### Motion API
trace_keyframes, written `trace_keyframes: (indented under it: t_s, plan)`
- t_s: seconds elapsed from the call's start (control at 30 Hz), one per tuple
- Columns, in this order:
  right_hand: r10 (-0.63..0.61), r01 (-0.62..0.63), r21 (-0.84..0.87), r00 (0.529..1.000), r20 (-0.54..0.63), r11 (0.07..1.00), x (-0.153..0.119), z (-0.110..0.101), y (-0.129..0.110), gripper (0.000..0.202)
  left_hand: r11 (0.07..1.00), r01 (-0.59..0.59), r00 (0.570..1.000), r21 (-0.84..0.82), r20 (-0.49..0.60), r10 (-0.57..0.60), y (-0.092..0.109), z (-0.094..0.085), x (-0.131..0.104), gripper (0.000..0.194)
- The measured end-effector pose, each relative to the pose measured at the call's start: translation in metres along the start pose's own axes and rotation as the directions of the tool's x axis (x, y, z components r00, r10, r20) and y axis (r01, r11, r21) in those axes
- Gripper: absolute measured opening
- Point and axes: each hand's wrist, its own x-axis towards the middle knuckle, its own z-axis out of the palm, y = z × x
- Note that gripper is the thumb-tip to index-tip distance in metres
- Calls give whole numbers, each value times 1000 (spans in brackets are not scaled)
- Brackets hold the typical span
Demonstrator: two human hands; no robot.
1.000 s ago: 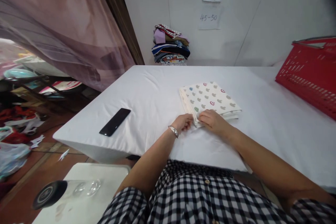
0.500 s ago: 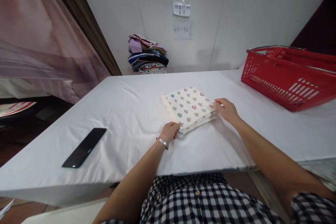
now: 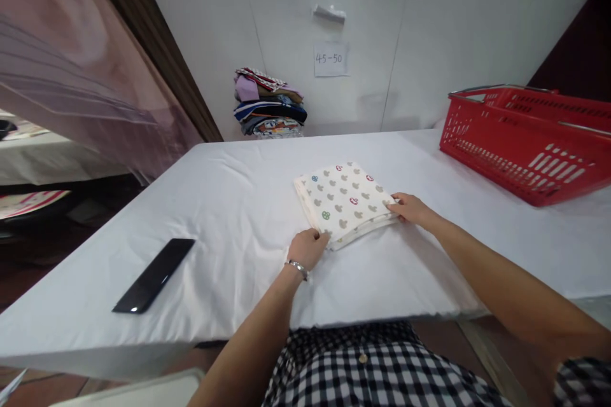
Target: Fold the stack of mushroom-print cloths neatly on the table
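A folded cream cloth [image 3: 341, 200] with grey, red, blue and green mouse-head prints lies flat in the middle of the white-covered table. Its layers show along the near and left edges. My left hand [image 3: 308, 248], with a bracelet at the wrist, pinches the cloth's near left corner. At the right corner, my right hand [image 3: 411, 208] has its thumb on top and its fingers at the edge, gripping the layers. Part of the fingers of both hands is hidden.
A red plastic basket [image 3: 515, 146] stands at the table's right side. Several folded garments [image 3: 271, 105] are stacked against the back wall. A black phone [image 3: 155, 276] lies at the left on the white tablecloth [image 3: 238, 203]. A paper sign [image 3: 331, 60] hangs on the wall.
My right hand has slid slightly down along the cloth's right corner and now grips its edge. The left hand stays at the near left corner. The upper wall paper has curled up.
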Motion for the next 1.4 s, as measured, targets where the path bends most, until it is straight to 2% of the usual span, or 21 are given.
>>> trace_keyframes:
  t_s: [0.1, 0.17, 0.23, 0.27, 0.33, 0.37, 0.4, 0.43, 0.5, 0.53, 0.57, 0.67, 0.73, 0.87, 0.97, 1.03, 1.2, 1.3, 1.4]
  plan:
    - [-121, 103, -229, 990, -67, 968, 1, -5, -3, 47, 996, 38, 999, 77, 0, -38, -1, -6, -6, 28]
    - [-270, 220, -307, 954, -130, 926, 2, -4, -12, 51, 989, 32, 995, 146, -99, -17, 4, -12, -11, 31]
    - [-445, 381, -317, 881, -160, 869, 5, 2, -27, 49, 970, -77, 965, 232, -228, 131, 16, -18, -12, 38]
    - [-526, 463, -313, 836, -156, 829, 8, 6, -37, 47, 945, -167, 931, 283, -271, 245, 25, -20, -9, 40]
    - [-650, 593, -318, 751, -115, 740, 17, 18, -54, 46, 850, -377, 837, 367, -258, 483, 41, -19, 5, 45]
    - [-692, 633, -336, 717, -84, 697, 23, 24, -61, 47, 809, -432, 802, 399, -240, 546, 47, -16, 14, 46]
    - [-717, 657, -367, 695, -43, 659, 29, 30, -65, 48, 783, -449, 792, 430, -213, 572, 51, -12, 25, 49]
    - [-723, 658, -408, 691, -6, 633, 35, 36, -66, 48, 778, -433, 811, 455, -180, 556, 51, -7, 36, 53]
    - [-690, 616, -497, 722, 46, 611, 43, 45, -61, 48, 811, -350, 887, 469, -112, 448, 44, 5, 55, 59]
    - [-665, 585, -534, 744, 55, 610, 45, 49, -56, 47, 829, -320, 912, 459, -86, 400, 38, 11, 61, 62]
    - [-647, 563, -562, 760, 63, 606, 46, 52, -51, 47, 834, -314, 918, 454, -78, 388, 31, 16, 66, 65]
    - [-618, 534, -601, 782, 84, 595, 43, 54, -41, 49, 843, -302, 918, 445, -102, 382, 17, 25, 69, 68]
    - [-593, 526, -602, 798, 106, 601, 42, 52, -45, 49, 848, -298, 921, 439, -102, 377, 15, 26, 67, 69]
    - [-566, 508, -599, 817, 108, 619, 56, 46, -73, 49, 852, -292, 926, 435, -94, 365, 19, 24, 65, 68]
    - [-595, 507, -591, 802, 57, 627, 82, 43, -96, 54, 853, -290, 927, 435, -92, 362, 21, 24, 66, 68]
    - [-581, 486, -592, 813, 37, 643, 101, 46, -102, 57, 854, -293, 926, 430, -95, 366, 20, 25, 66, 69]
    - [-441, 398, -552, 896, 62, 732, 131, 64, -85, 60, 859, -310, 922, 408, -91, 376, 16, 26, 62, 69]
    - [-424, 392, -532, 903, 67, 750, 134, 68, -77, 63, 870, -303, 933, 389, -64, 353, 21, 22, 59, 70]
    - [-425, 398, -524, 902, 74, 753, 133, 68, -76, 64, 891, -273, 960, 363, 37, 278, 34, 10, 67, 73]
